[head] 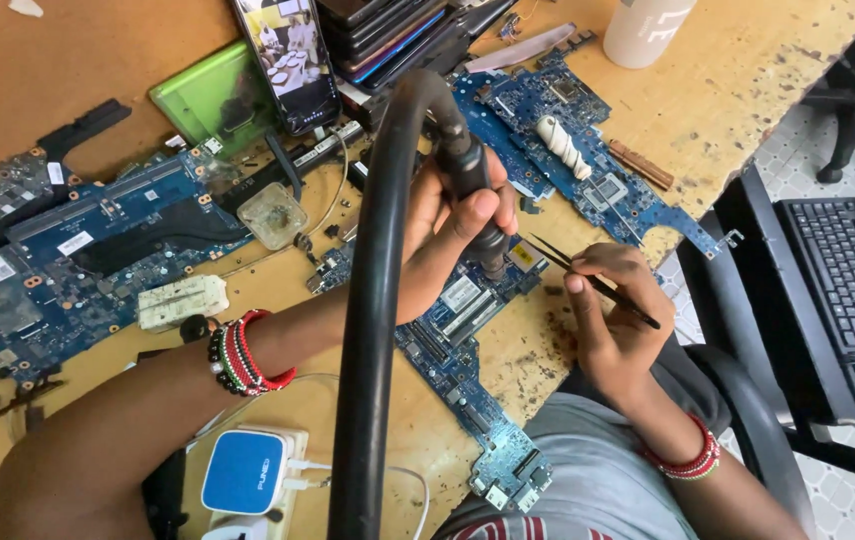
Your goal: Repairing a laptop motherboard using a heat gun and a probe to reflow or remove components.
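My left hand [445,228] grips a black hot-air wand [472,165] whose thick black hose [373,300] arches up and down toward me. The wand's nozzle points down at a blue circuit board [458,350] lying on the wooden bench. My right hand [613,310] holds thin black tweezers [588,280], their tips reaching left to the board close to the nozzle. Beaded bracelets sit on both wrists.
More blue boards lie at left [78,250] and at the back [568,140]. A lit phone [288,60] leans on stacked laptops, beside a green case [213,95]. A white bottle [643,30], a blue-white charger [243,470] and a black keyboard [853,290] at right are nearby.
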